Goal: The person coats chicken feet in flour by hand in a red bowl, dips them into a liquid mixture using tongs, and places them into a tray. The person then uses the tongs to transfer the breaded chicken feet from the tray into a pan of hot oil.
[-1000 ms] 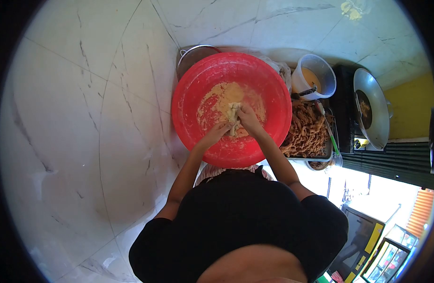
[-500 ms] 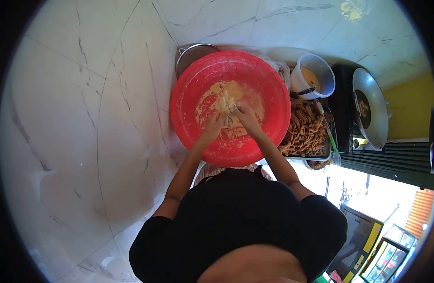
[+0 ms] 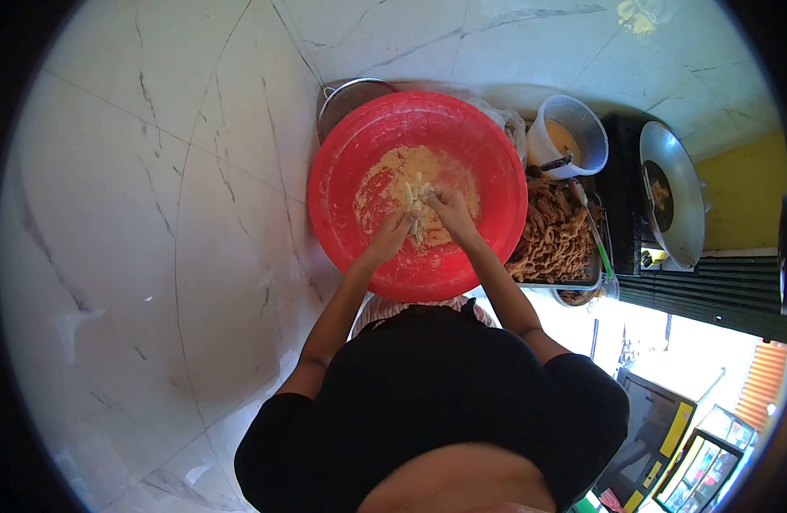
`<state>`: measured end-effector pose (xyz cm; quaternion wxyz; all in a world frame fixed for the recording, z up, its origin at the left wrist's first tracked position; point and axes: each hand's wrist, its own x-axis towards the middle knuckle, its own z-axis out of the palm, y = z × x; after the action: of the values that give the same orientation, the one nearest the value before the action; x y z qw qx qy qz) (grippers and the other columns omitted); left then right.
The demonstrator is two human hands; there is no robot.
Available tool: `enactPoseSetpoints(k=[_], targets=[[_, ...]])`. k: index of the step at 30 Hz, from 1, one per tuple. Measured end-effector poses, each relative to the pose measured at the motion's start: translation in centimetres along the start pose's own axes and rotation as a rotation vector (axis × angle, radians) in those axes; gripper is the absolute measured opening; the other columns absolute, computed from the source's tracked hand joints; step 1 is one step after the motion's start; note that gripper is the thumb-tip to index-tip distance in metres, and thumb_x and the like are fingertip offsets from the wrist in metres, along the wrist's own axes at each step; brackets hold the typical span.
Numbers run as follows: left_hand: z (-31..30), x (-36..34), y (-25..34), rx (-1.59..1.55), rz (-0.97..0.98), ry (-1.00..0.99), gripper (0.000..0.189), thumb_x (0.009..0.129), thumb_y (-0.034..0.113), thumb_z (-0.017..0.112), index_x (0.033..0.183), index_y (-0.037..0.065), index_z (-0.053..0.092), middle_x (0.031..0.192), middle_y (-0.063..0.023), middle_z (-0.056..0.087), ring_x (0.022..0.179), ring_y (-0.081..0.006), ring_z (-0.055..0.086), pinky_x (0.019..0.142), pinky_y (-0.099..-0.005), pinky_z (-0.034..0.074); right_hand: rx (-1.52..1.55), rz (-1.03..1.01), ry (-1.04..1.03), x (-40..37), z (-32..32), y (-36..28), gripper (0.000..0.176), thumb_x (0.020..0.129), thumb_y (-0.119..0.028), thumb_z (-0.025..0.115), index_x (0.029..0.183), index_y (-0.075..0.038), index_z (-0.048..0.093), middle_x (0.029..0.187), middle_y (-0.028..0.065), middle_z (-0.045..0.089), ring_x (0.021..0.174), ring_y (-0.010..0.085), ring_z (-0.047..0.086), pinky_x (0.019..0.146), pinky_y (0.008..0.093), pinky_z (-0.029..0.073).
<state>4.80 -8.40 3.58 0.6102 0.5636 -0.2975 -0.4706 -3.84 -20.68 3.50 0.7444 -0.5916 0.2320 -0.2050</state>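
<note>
Floury pale strips (image 3: 417, 190) held over the red basin (image 3: 335, 201), above loose yellowish flour (image 3: 387, 175). Left hand (image 3: 395, 227) and right hand (image 3: 451, 214) both narrow, fingers closed on the strips. Dark cabinet (image 3: 643, 415) with yellow panels, lower right: too small to read any writing. Support under basin hidden. Room: pale marbled tiles (image 3: 111, 222) left and top, dark ribbed panel (image 3: 710, 295) and bright opening at right.

Left hand (image 3: 392, 235); right hand (image 3: 452, 217), just beside; fingers (image 3: 436, 199) curled; forearms (image 3: 499, 283) converging forward
</note>
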Motion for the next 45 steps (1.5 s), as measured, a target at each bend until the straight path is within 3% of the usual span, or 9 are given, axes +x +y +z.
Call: enactPoseSetpoints(k=[6,9,14,17,30,33,38,41,45], targets=[[-0.8,0.1,-2.1,-0.059,-0.137,-0.081,0.033,0.093,0.031,0.037,0.104,0.003,0.051,0.080,0.0025,0.047,0.075,-0.0047,0.043,0.067,-0.0200,0.037,-0.039,0.137,-0.061,-0.3,-0.7,1.3,0.021,0.084,-0.012,0.050,0.097,0.003,0.058,0.087,0.0040,0.059,0.084,0.0092,0.051,0.077,0.0265,0.039],[-1.2,-0.4,-1.5,-0.082,-0.187,-0.148,0.032,0.093,0.031,0.037,0.101,0.003,0.052,0.077,0.0042,0.046,0.070,-0.0039,0.042,0.062,-0.0193,0.036,0.387,0.213,-0.096,-0.6,-0.8,1.0,0.022,0.081,-0.009,0.051,0.098,0.003,0.057,0.087,0.0051,0.059,0.085,0.0101,0.052,0.076,0.0262,0.039],[-1.3,-0.3,-1.6,0.019,-0.190,-0.227,0.031,0.093,0.030,0.037,0.095,0.004,0.052,0.074,0.0056,0.044,0.065,-0.0033,0.040,0.055,-0.0191,0.033,-0.091,0.226,-0.368,0.2,-2.7,1.9,0.024,0.080,-0.006,0.050,0.102,0.002,0.054,0.091,0.0064,0.058,0.083,0.0107,0.053,0.073,0.0255,0.043],[-1.3,-0.4,-1.8,0.045,-0.178,-0.182,0.031,0.093,0.030,0.037,0.095,0.004,0.052,0.074,0.0055,0.044,0.065,-0.0034,0.039,0.056,-0.0190,0.033,-0.029,-0.026,-0.296,-0.4,-1.3,1.9,0.020,0.080,-0.005,0.049,0.099,0.001,0.054,0.089,0.0052,0.059,0.079,0.0102,0.054,0.069,0.0249,0.044],[-0.7,-0.2,-1.1,-0.058,-0.144,-0.355,0.029,0.092,0.031,0.040,0.089,0.004,0.052,0.069,0.0034,0.044,0.060,-0.0047,0.038,0.053,-0.0202,0.032,0.111,0.042,-0.224,-0.9,-1.5,0.9,0.014,0.083,-0.008,0.047,0.089,0.000,0.056,0.080,0.0015,0.059,0.073,0.0083,0.053,0.067,0.0238,0.043],[0.0,-0.8,-0.1,0.233,-0.193,-0.262,0.032,0.092,0.032,0.039,0.090,0.004,0.054,0.072,0.0023,0.047,0.062,-0.0057,0.041,0.057,-0.0199,0.034,-0.007,0.254,-0.311,-1.3,-1.5,0.7,0.016,0.083,-0.011,0.048,0.091,0.001,0.056,0.088,0.0039,0.058,0.078,0.0093,0.053,0.070,0.0246,0.043],[-0.1,-0.9,-0.7,-0.119,-0.021,0.053,0.030,0.092,0.030,0.038,0.091,0.003,0.050,0.075,-0.0008,0.051,0.068,-0.0075,0.048,0.061,-0.0218,0.039,0.088,-0.073,-0.126,-2.1,0.7,-1.3,0.026,0.085,-0.017,0.051,0.104,0.000,0.051,0.105,0.0082,0.052,0.093,0.0128,0.052,0.079,0.0271,0.043],[-1.0,-0.4,-1.7,-0.042,0.036,0.322,0.033,0.093,0.032,0.035,0.095,0.003,0.050,0.078,-0.0020,0.052,0.071,-0.0090,0.050,0.064,-0.0229,0.041,-0.151,-0.082,-0.108,-1.8,-0.7,1.2,0.034,0.085,-0.021,0.054,0.111,0.000,0.047,0.103,0.0083,0.053,0.095,0.0143,0.052,0.081,0.0287,0.042],[-1.0,0.2,-0.8,-0.239,0.111,0.305,0.036,0.093,0.033,0.034,0.102,0.002,0.049,0.079,-0.0007,0.050,0.069,-0.0096,0.049,0.062,-0.0242,0.041,-0.299,0.135,-0.320,-2.3,-0.9,-0.3,0.036,0.083,-0.021,0.056,0.111,0.001,0.047,0.100,0.0086,0.054,0.094,0.0146,0.052,0.081,0.0291,0.042]])
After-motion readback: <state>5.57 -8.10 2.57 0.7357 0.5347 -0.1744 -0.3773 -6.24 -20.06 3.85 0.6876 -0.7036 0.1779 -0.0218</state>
